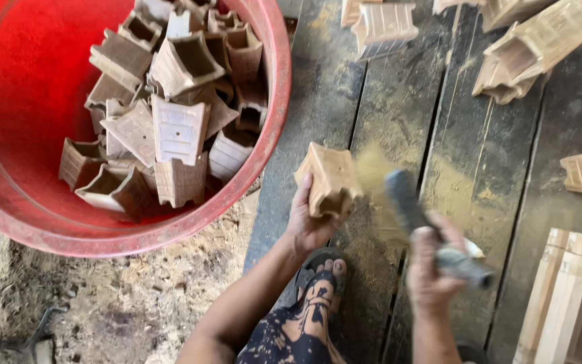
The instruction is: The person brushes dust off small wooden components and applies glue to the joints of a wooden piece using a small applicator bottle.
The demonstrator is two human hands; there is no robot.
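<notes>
A small wooden block (331,180), pale and carved with ridges, is held near the centre of the view by the left hand (310,219), whose fingers are wrapped closed around its lower end. At about three o'clock from the block, a brush (412,216) with a dark head is gripped by the right hand (431,269), closed tightly round the grey handle; the brush is blurred, and its bristle end lies just beside the block (whether the two are touching cannot be told). Yellowish sawdust (375,168) is spread over the dark wooden planks (318,101) beneath both hands. At ten o'clock, a large red tub (267,121) is filled with a heap of similar, darker carved pieces (180,128). At one o'clock, more pale carved pieces (533,47) are laid on the planks. At four o'clock, light wooden frames (567,296) are stacked. At six o'clock, a sandalled foot (321,276) is seen just below the left hand.
</notes>
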